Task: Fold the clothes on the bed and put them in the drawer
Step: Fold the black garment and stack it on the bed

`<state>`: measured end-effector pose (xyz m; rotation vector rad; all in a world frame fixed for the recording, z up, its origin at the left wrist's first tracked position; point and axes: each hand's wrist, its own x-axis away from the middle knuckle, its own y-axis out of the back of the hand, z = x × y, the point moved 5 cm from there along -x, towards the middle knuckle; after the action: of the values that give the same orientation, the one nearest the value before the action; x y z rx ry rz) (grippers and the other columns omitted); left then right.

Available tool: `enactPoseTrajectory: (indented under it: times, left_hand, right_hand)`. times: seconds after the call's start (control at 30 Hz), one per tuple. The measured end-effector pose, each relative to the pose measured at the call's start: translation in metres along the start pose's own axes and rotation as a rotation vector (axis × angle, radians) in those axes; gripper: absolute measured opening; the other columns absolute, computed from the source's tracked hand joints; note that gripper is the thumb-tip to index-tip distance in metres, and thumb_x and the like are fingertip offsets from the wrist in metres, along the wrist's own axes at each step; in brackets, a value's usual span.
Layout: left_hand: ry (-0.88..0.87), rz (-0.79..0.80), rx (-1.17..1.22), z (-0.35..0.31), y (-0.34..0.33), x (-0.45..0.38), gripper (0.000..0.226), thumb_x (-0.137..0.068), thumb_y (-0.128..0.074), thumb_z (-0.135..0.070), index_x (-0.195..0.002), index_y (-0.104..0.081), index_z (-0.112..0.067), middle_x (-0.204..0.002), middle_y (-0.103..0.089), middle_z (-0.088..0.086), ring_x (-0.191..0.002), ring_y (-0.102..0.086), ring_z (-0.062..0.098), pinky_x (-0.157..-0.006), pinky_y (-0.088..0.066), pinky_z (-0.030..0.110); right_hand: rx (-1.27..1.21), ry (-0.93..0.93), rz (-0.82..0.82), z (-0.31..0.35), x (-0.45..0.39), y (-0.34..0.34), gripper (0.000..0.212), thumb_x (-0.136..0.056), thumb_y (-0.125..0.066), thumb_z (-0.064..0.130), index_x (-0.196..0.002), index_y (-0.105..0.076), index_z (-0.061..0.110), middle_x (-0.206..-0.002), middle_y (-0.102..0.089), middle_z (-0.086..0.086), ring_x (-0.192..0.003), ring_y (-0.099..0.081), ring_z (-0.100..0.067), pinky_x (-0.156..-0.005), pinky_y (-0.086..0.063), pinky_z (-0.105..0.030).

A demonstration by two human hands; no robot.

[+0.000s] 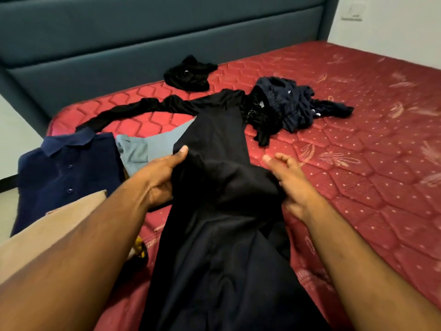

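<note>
Both hands grip black garment on bed: left hand w/ thumb on top, right hand at its right edge, fingers partly loose.

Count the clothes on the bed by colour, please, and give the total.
Black: 3, the garment in both hands, a long-sleeved top, a small crumpled piece.
Navy: 2, a polo shirt, a crumpled heap.
Grey: 1.
Tan: 1.
Total: 7.
</note>
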<state>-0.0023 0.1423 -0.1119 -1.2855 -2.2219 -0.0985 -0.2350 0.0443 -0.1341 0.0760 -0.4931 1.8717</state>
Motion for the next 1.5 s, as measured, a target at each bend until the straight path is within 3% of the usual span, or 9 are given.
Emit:
enactPoseTrajectory:
  times: [0.13, 0.3, 0.4, 0.5, 0.7, 0.83, 1.17, 1.33, 1.5]
  left_hand:
    - [-0.010, 0.024, 0.017, -0.015, 0.005, 0.064, 0.042, -0.099, -0.050, -0.034, -0.077, -0.076, -0.010, -0.073, -0.074, 0.005, -0.059, -0.070, 0.016, -0.048, -0.056, 0.026]
    - [-0.225, -0.002, -0.059, -0.081, 0.009, 0.162, 0.025, -0.099, -0.050, -0.026, -0.085, -0.061, -0.009, -0.059, -0.070, 0.004, -0.049, -0.066, 0.014, -0.045, -0.053, 0.024]
    - [-0.312, 0.009, -0.025, -0.126, 0.003, 0.218, 0.027, -0.095, -0.057, -0.029, -0.084, -0.064, -0.006, -0.064, -0.071, 0.007, -0.060, -0.070, 0.018, -0.060, -0.058, 0.032]
    - [-0.369, 0.015, 0.017, -0.160, -0.003, 0.269, 0.025, -0.091, -0.064, -0.024, -0.076, -0.065, -0.004, -0.061, -0.070, 0.009, -0.053, -0.069, 0.020, -0.043, -0.055, 0.031]
    - [-0.569, -0.086, -0.008, -0.215, -0.013, 0.334, 0.013, -0.091, -0.065, -0.014, -0.079, -0.060, -0.015, -0.052, -0.066, -0.004, -0.060, -0.063, 0.012, -0.061, -0.056, 0.028]
    - [-0.673, -0.146, 0.002, -0.246, -0.022, 0.366, 0.019, -0.085, -0.071, -0.004, -0.079, -0.057, -0.016, -0.071, -0.067, 0.002, -0.058, -0.064, 0.014, -0.046, -0.052, 0.025]
    - [-0.856, -0.181, 0.238, -0.257, -0.037, 0.410, 0.057, -0.075, -0.078, 0.002, -0.123, -0.048, -0.009, -0.099, -0.065, 0.012, -0.063, -0.066, 0.018, -0.038, -0.050, 0.026]
    - [-0.937, -0.168, 0.154, -0.256, -0.041, 0.413, 0.031, -0.079, -0.076, 0.000, -0.103, -0.060, -0.010, -0.091, -0.066, 0.005, -0.076, -0.066, 0.016, -0.043, -0.049, 0.018]
    - [-1.053, -0.200, -0.103, -0.262, -0.036, 0.403, 0.016, -0.078, -0.077, 0.001, -0.087, -0.068, -0.009, -0.084, -0.068, 0.003, -0.078, -0.067, 0.010, -0.063, -0.052, 0.012]
  right_hand:
    - [0.116, 0.184, 0.029, 0.035, 0.050, -0.014, 0.055, -0.081, -0.066, -0.010, -0.127, -0.052, 0.018, -0.065, -0.068, -0.003, -0.054, -0.062, -0.011, -0.053, -0.052, -0.022]
    - [0.251, 0.492, 0.067, 0.136, 0.128, -0.048, 0.050, -0.081, -0.060, -0.016, -0.113, -0.061, 0.022, -0.085, -0.065, -0.006, -0.066, -0.061, -0.008, -0.068, -0.050, -0.023]
    - [0.190, 0.578, 0.106, 0.192, 0.172, -0.073, 0.047, -0.083, -0.057, -0.014, -0.109, -0.057, 0.025, -0.077, -0.063, -0.008, -0.058, -0.060, -0.014, -0.056, -0.051, -0.026]
    - [0.125, 0.529, 0.151, 0.237, 0.208, -0.090, 0.030, -0.087, -0.065, 0.002, -0.102, -0.055, 0.026, -0.069, -0.062, -0.005, -0.051, -0.055, -0.013, -0.049, -0.046, -0.025]
    - [0.252, 0.597, -0.037, 0.304, 0.244, -0.108, 0.028, -0.086, -0.065, -0.001, -0.103, -0.059, 0.021, -0.092, -0.065, -0.009, -0.064, -0.058, -0.014, -0.048, -0.048, -0.023]
    - [0.339, 0.683, -0.110, 0.345, 0.272, -0.118, 0.022, -0.090, -0.056, -0.005, -0.093, -0.062, 0.017, -0.082, -0.058, -0.004, -0.060, -0.048, -0.008, -0.037, -0.037, -0.012]
    - [0.610, 0.829, -0.203, 0.387, 0.300, -0.119, 0.033, -0.093, -0.047, -0.005, -0.082, -0.064, 0.021, -0.091, -0.061, -0.001, -0.093, -0.059, -0.019, -0.078, -0.054, -0.030]
    - [0.812, 0.868, -0.199, 0.388, 0.300, -0.117, 0.032, -0.092, -0.046, -0.007, -0.085, -0.066, 0.018, -0.095, -0.062, -0.007, -0.089, -0.060, -0.023, -0.070, -0.055, -0.033]
    - [0.714, 0.687, -0.122, 0.381, 0.293, -0.110, 0.037, -0.095, -0.031, -0.010, -0.097, -0.063, 0.007, -0.073, -0.047, -0.008, -0.051, -0.035, -0.013, -0.038, -0.028, -0.022]
